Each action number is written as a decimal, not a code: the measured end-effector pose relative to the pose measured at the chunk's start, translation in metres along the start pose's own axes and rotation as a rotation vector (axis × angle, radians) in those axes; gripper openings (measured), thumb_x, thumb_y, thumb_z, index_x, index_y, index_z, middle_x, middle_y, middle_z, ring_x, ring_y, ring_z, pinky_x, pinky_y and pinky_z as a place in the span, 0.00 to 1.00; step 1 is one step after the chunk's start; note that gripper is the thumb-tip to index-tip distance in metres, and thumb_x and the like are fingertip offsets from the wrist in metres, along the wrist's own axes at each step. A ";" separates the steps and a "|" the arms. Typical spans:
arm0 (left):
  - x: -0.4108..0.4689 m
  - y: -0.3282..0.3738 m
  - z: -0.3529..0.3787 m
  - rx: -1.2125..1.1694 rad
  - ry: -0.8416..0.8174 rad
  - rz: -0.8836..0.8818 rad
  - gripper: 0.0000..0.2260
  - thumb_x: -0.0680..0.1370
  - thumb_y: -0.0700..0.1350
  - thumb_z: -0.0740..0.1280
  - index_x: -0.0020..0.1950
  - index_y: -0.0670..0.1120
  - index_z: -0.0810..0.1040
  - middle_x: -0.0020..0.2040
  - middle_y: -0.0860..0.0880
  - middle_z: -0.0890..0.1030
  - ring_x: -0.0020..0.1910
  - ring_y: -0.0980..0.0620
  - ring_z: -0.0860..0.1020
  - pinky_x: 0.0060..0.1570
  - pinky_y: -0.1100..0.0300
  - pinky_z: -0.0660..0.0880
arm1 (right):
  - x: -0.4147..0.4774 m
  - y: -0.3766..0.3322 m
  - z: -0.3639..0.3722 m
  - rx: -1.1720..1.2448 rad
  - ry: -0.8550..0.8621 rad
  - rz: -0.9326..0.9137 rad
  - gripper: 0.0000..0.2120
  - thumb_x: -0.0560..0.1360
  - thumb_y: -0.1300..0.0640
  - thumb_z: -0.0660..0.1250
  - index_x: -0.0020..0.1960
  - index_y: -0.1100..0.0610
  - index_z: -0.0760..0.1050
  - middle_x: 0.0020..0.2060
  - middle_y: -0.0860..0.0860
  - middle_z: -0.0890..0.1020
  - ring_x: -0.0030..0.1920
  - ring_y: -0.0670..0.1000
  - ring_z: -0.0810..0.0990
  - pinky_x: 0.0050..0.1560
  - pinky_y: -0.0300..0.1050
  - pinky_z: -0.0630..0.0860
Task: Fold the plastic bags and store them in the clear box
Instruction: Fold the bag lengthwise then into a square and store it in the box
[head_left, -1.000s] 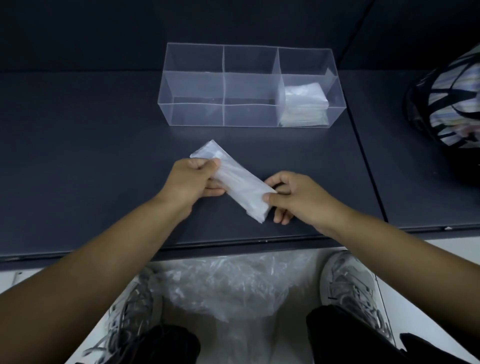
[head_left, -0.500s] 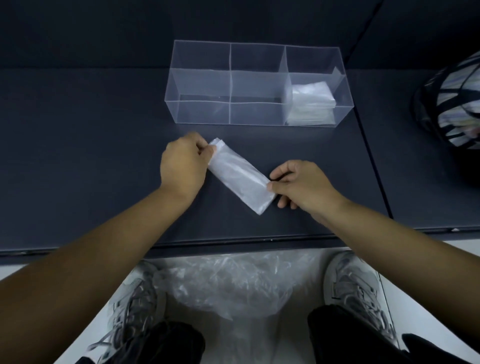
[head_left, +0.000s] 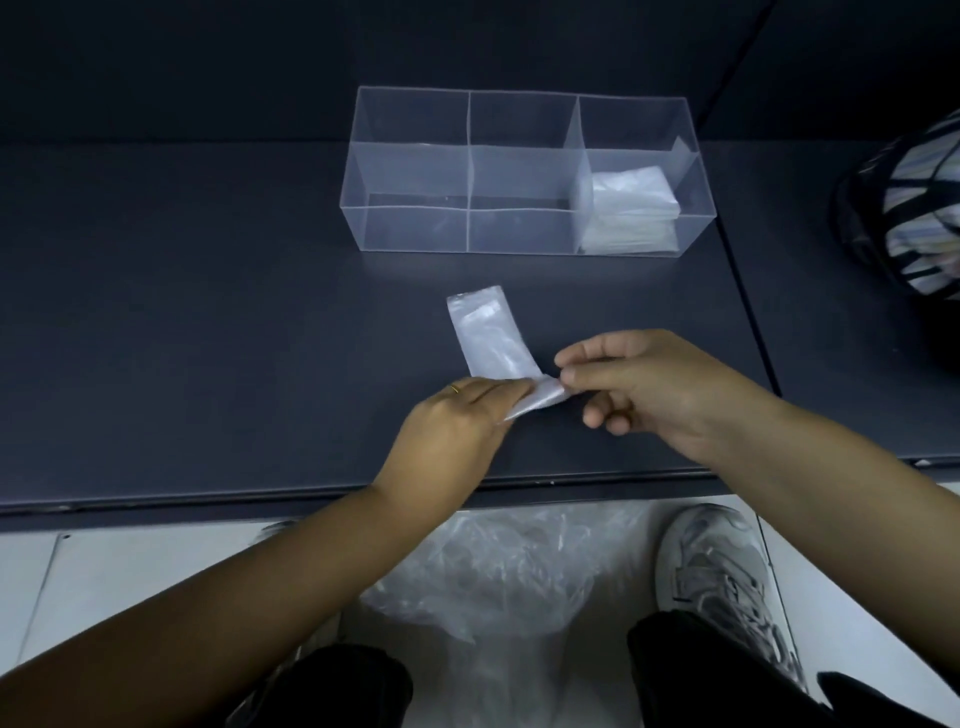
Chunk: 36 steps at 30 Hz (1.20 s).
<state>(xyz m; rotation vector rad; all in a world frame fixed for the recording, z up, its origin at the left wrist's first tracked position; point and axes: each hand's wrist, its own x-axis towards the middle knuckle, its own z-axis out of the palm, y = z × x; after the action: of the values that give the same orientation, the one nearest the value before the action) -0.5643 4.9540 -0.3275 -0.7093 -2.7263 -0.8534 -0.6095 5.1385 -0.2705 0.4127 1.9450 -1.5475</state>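
One clear box (head_left: 415, 228), one half-folded bag (head_left: 488, 338), one folded stack (head_left: 631, 200), one left hand (head_left: 457, 421), one right hand (head_left: 660, 389)

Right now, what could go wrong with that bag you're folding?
The far end of the plastic bag lies free while the left hand and right hand work only at its near end, so the fold might go crooked. The strip could also spring open once the right hand's pinch lets go, then sit badly on the stack in the clear box.
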 end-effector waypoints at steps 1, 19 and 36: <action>0.001 0.000 -0.003 -0.010 -0.010 0.001 0.12 0.73 0.37 0.68 0.56 0.40 0.82 0.45 0.41 0.85 0.40 0.42 0.83 0.38 0.51 0.81 | -0.003 -0.001 -0.004 -0.072 -0.002 -0.072 0.10 0.74 0.63 0.70 0.53 0.54 0.77 0.40 0.49 0.85 0.26 0.45 0.78 0.25 0.36 0.70; 0.045 -0.030 -0.014 -0.950 -0.106 -0.900 0.12 0.83 0.45 0.59 0.48 0.41 0.79 0.39 0.42 0.82 0.32 0.52 0.82 0.31 0.61 0.79 | 0.059 0.006 0.010 -0.444 -0.063 -0.425 0.08 0.74 0.60 0.71 0.37 0.52 0.77 0.25 0.39 0.79 0.27 0.36 0.74 0.32 0.26 0.68; 0.026 -0.034 0.003 0.244 -0.183 -0.339 0.22 0.83 0.50 0.53 0.77 0.47 0.59 0.78 0.49 0.56 0.77 0.48 0.49 0.73 0.50 0.42 | 0.074 -0.018 0.031 -0.711 0.111 -0.304 0.06 0.73 0.57 0.70 0.43 0.60 0.82 0.37 0.51 0.82 0.39 0.49 0.79 0.43 0.43 0.76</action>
<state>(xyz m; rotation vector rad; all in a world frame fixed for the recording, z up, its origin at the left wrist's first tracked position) -0.6041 4.9415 -0.3383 -0.2931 -3.0979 -0.5192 -0.6680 5.0948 -0.3072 -0.1077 2.5623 -0.8978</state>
